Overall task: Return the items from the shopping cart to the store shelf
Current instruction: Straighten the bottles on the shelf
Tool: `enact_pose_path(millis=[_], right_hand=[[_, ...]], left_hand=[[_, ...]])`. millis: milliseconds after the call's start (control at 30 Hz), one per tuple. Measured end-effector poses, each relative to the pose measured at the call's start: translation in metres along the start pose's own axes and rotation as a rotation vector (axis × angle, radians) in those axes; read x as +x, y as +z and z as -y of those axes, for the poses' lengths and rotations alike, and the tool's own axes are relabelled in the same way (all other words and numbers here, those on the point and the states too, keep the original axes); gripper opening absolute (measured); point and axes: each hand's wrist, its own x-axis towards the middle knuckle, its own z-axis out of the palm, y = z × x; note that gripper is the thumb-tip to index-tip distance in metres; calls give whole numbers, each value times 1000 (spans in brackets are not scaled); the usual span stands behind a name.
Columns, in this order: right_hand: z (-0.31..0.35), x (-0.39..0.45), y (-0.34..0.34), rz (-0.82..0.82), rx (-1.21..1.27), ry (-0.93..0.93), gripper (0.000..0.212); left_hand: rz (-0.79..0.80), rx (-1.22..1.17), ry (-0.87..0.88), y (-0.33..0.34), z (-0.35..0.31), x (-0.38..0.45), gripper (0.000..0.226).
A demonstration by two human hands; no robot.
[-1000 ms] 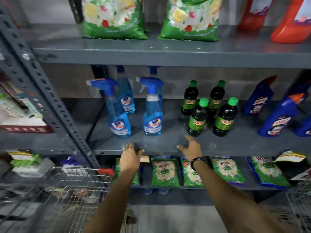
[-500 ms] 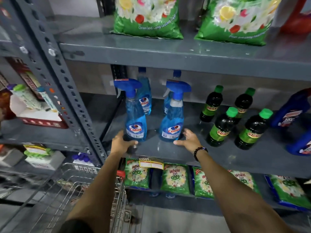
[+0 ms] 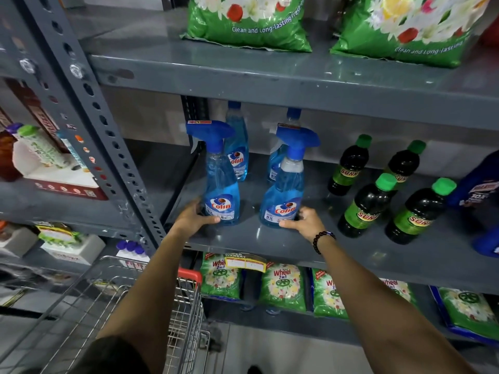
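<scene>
Two blue spray bottles stand upright at the front of the grey middle shelf (image 3: pixel 270 247). My left hand (image 3: pixel 193 218) wraps the base of the left spray bottle (image 3: pixel 221 184). My right hand (image 3: pixel 305 221) grips the base of the right spray bottle (image 3: pixel 286 190). Two more blue bottles (image 3: pixel 237 147) stand behind them. The wire shopping cart (image 3: pixel 135 300) with a red corner is at the lower left, under my left arm.
Several dark green-capped bottles (image 3: pixel 372 206) stand to the right on the same shelf, with blue bottles (image 3: pixel 478 184) at the far right. Green detergent bags (image 3: pixel 248 20) lie on the shelf above, and smaller green packets (image 3: pixel 283 287) below. A perforated grey upright (image 3: pixel 108 147) rises at the left.
Both hands moved forward from the shelf's front edge to the bases of the two front spray bottles and closed on them. The view moved closer to the shelf.
</scene>
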Motion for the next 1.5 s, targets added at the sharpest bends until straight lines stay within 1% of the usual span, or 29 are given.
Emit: enact_pose_path(millis=[167, 333, 600, 800, 1167, 1433, 1500], right_hand=[[-3, -4, -1, 2, -13, -5, 47], [-1, -7, 0, -1, 9, -13, 47], [-2, -7, 1, 0, 30, -2, 46], [0, -8, 1, 8, 13, -2, 44], [1, -8, 1, 9, -2, 5, 42], [0, -10, 0, 18, 21, 14, 45], [-1, -10, -1, 29, -9, 37, 50]], left_hand=[[39, 1, -7, -1, -7, 2, 69], [38, 43, -14, -2, -6, 2, 73], [59, 15, 2, -2, -3, 3, 67], [63, 58, 4, -5, -1, 6, 64], [108, 56, 6, -4, -4, 6, 68], [97, 88, 8, -3, -1, 5, 70], [49, 45, -4, -1, 2, 2, 70]])
